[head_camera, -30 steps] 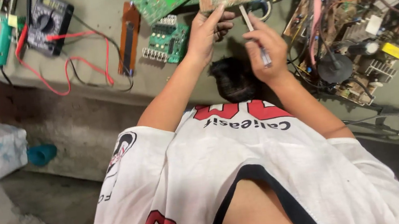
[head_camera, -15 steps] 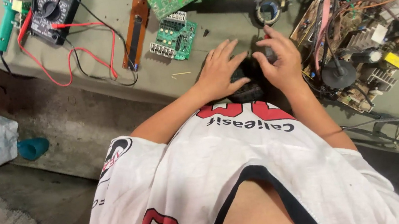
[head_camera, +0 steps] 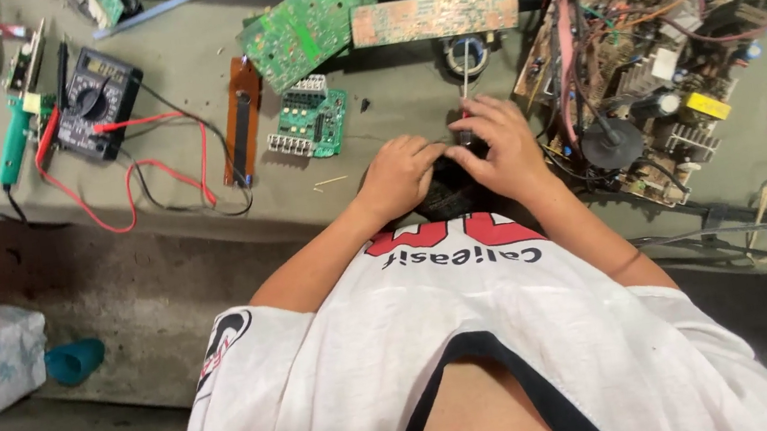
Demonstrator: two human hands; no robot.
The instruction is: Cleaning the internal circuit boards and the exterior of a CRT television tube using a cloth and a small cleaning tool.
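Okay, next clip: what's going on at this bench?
A person sits at a cluttered workbench, both hands on a small black object at its near edge. The left hand steadies it; the right hand holds a thin metal tool pointing away. Circuit boards, a multimeter with red leads and an opened chassis lie around.

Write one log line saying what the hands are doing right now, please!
left hand: grips black part | right hand: holds screwdriver, also on the part | bench: small green board, multimeter to the left
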